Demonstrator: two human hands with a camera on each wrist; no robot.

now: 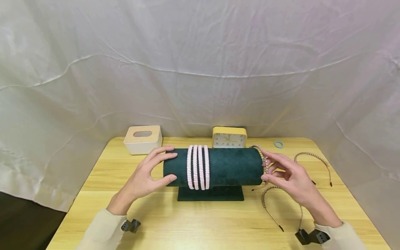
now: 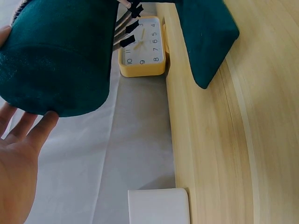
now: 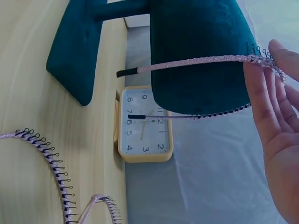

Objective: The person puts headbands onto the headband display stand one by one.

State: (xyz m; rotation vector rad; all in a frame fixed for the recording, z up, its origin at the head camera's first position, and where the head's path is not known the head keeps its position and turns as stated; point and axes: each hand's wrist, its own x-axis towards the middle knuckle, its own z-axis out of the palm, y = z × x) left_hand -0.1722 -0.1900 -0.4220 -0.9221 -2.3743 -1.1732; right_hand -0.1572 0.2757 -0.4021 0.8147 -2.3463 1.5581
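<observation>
A dark green velvet bracelet display stand (image 1: 235, 166) stands on the table, its padded roll lying crosswise. Several pale pink and white braided bands (image 1: 200, 167) circle the roll left of its middle. My left hand (image 1: 144, 177) holds the roll's left end, thumb in front and fingers over the top; its fingers (image 2: 42, 130) touch the end in the left wrist view. At the right end, my right hand (image 1: 290, 175) pinches a pink braided cord bracelet (image 3: 201, 60) with small dark loops. That bracelet drapes around the roll, its dark-tipped tails hanging free.
More looped cord bracelets (image 1: 312, 154) lie on the table at the right, one (image 1: 264, 199) near the stand's base. Behind the stand are a yellow alarm clock (image 1: 229, 137), a tissue box (image 1: 143, 140) and a blue ring (image 1: 278, 144). Pale cloth (image 1: 200, 86) hangs behind the table.
</observation>
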